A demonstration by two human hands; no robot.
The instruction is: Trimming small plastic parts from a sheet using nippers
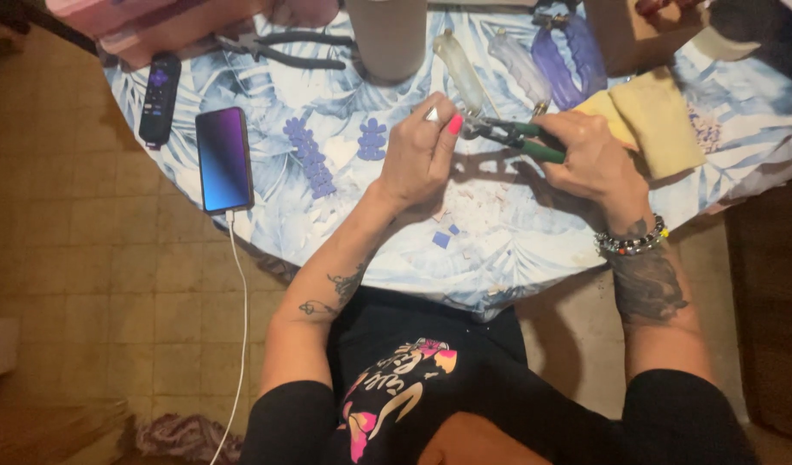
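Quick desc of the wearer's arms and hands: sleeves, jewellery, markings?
Both arms are bare from short black sleeves down. The left hand has bright pink nail polish and what looks like a ring on one finger; dark tattoos mark the left forearm. The right hand has a beaded bracelet at the wrist, with a large dark tattoo on the forearm just behind it.

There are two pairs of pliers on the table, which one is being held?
The green-handled pliers, gripped in the right hand near the table's middle. The dark-handled pliers lie untouched at the far edge.
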